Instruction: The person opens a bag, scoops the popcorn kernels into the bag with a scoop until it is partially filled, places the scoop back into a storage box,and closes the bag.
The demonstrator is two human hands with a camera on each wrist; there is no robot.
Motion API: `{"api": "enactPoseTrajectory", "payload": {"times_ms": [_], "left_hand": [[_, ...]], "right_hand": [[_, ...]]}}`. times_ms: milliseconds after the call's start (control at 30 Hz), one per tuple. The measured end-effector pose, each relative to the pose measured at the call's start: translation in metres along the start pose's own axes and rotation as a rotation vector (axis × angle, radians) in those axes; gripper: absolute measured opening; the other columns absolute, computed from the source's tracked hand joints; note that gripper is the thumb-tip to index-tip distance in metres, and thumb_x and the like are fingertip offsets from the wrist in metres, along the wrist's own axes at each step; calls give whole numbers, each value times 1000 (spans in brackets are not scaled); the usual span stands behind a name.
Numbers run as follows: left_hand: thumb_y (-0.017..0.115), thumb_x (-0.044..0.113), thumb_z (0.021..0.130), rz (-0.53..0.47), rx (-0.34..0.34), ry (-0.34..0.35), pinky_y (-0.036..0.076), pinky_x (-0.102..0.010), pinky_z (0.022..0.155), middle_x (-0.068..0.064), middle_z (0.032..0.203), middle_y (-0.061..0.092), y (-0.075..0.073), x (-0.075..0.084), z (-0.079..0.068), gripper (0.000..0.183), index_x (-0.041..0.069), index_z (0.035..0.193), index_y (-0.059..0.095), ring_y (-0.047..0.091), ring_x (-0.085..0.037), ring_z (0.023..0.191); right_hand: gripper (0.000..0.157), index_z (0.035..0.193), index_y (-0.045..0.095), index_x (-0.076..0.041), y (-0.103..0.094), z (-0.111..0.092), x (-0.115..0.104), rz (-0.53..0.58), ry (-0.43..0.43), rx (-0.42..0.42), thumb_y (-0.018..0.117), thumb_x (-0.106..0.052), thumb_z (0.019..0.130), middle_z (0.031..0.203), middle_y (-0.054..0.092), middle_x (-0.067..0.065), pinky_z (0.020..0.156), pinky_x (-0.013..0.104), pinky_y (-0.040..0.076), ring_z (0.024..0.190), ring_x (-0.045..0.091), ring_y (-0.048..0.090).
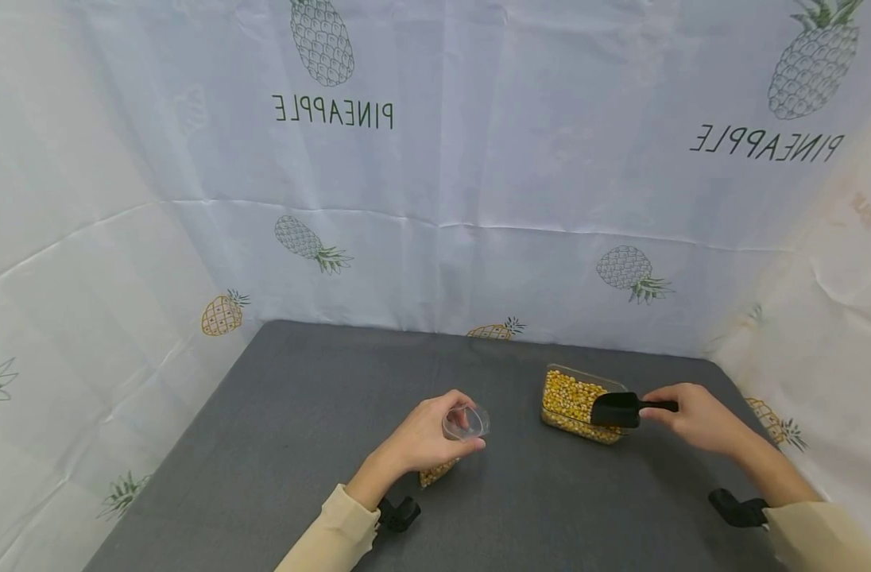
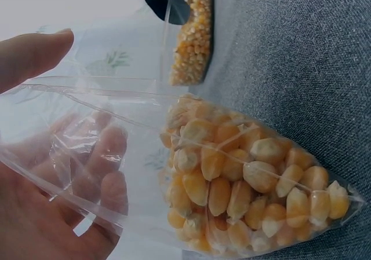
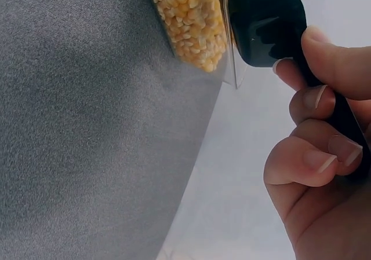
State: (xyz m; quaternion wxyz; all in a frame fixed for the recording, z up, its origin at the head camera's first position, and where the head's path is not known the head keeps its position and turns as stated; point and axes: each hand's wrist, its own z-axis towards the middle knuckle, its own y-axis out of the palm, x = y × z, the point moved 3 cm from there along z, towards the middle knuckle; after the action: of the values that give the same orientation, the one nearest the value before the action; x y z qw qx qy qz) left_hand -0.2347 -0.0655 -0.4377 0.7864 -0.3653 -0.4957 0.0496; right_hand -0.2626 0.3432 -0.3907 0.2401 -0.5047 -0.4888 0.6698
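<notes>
My left hand (image 1: pixel 435 433) curls round the open top of a clear plastic bag (image 2: pixel 139 106). Yellow corn kernels (image 2: pixel 237 179) fill the bag's lower, pointed part, which hangs down by the table surface. In the head view the hand hides most of the bag. With thumb and fingers, my right hand (image 1: pixel 696 417) grips the handle of a black scoop (image 1: pixel 617 409). The scoop's blade is over the near right part of a clear rectangular container (image 1: pixel 586 373) of corn kernels (image 3: pixel 191 22). Whether the scoop carries kernels I cannot tell.
A dark grey table (image 1: pixel 321 397) lies under everything. White curtains (image 1: pixel 435 270) printed with pineapples stand behind it and at both sides. Black wrist mounts (image 1: pixel 400 515) sit on both forearms. The container stands right of the bag, with bare table between them.
</notes>
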Motion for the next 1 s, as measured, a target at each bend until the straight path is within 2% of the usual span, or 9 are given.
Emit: {"api": "enactPoseTrajectory", "payload": {"times_ms": [267, 400, 500, 733, 833, 1000], "left_hand": [[76, 42, 92, 2, 0, 2, 54, -26, 76, 7, 95, 60, 1, -2, 0, 46, 13, 125, 62, 60, -5, 88], [76, 42, 92, 2, 1, 1, 54, -26, 76, 7, 95, 60, 1, -2, 1, 46, 13, 125, 62, 60, -6, 88], [76, 42, 92, -1, 2, -2, 54, -26, 76, 8, 95, 60, 1, -1, 1, 46, 13, 125, 62, 60, -5, 87], [76, 41, 92, 12, 8, -1, 54, -26, 76, 7, 95, 61, 0, -2, 1, 46, 12, 125, 62, 60, -5, 87], [76, 41, 92, 12, 7, -2, 54, -26, 77, 5, 95, 61, 1, -2, 1, 47, 12, 125, 62, 59, -6, 87], [76, 42, 92, 6, 2, -5, 54, -26, 76, 2, 96, 62, 2, -3, 1, 47, 11, 125, 62, 59, -6, 88]], "right_hand": [[35, 116, 70, 11, 4, 5, -3, 7, 1, -8, 69, -19, 98, 104, 73, 14, 66, 30, 54, 83, 18, 69], [35, 116, 69, 11, 8, 8, -4, 22, 5, -33, 69, -18, 98, 104, 73, 16, 61, 30, 49, 75, 15, 65], [36, 117, 68, 13, 12, 10, -3, 42, 13, -50, 68, -18, 99, 105, 73, 18, 59, 32, 45, 74, 17, 64], [36, 118, 67, 14, 23, 12, 3, 61, 1, -25, 67, -16, 99, 107, 72, 19, 61, 30, 48, 79, 19, 67], [38, 119, 66, 15, 28, 13, 3, 62, -12, -17, 68, -17, 99, 110, 71, 23, 64, 34, 52, 85, 23, 69], [41, 120, 66, 15, 35, 15, 0, 76, -10, -13, 68, -19, 99, 114, 69, 28, 73, 47, 56, 96, 38, 68]]}}
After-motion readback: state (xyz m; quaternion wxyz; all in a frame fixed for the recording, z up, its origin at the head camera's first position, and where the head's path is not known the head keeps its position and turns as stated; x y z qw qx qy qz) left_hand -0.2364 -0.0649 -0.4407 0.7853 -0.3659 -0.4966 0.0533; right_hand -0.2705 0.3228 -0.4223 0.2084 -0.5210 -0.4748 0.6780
